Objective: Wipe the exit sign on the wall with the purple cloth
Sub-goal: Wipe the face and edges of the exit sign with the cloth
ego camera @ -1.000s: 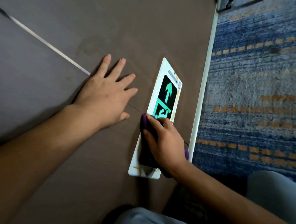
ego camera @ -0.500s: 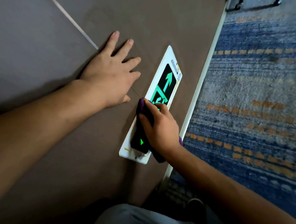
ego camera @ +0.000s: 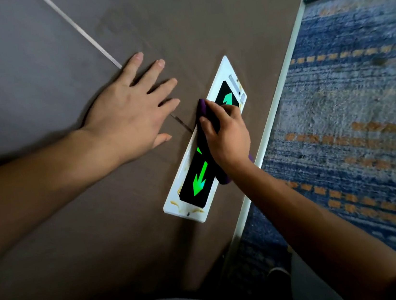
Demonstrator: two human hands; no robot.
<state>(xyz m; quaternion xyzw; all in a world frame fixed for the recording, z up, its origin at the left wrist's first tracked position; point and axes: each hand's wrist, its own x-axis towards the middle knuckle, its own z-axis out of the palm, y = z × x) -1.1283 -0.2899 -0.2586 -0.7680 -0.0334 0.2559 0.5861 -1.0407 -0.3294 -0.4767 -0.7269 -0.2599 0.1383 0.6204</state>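
Head view: exit sign [ego camera: 198, 187] fixed on wall [ego camera: 102, 238], long axis running lower left to upper right at frame centre. Right hand [ego camera: 228, 138] mid-sign, fingers [ego camera: 211, 107] clamped on purple cloth [ego camera: 202, 106], unwiped stretch toward upper right. Left hand [ego camera: 129, 113] flat on wall beside, fingers spread wide

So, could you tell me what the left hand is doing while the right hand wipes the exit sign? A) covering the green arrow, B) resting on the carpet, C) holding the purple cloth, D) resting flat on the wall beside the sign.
D: the left hand lies flat, fingers spread, on the brown wall beside the exit sign, while the right hand presses the purple cloth on the sign.
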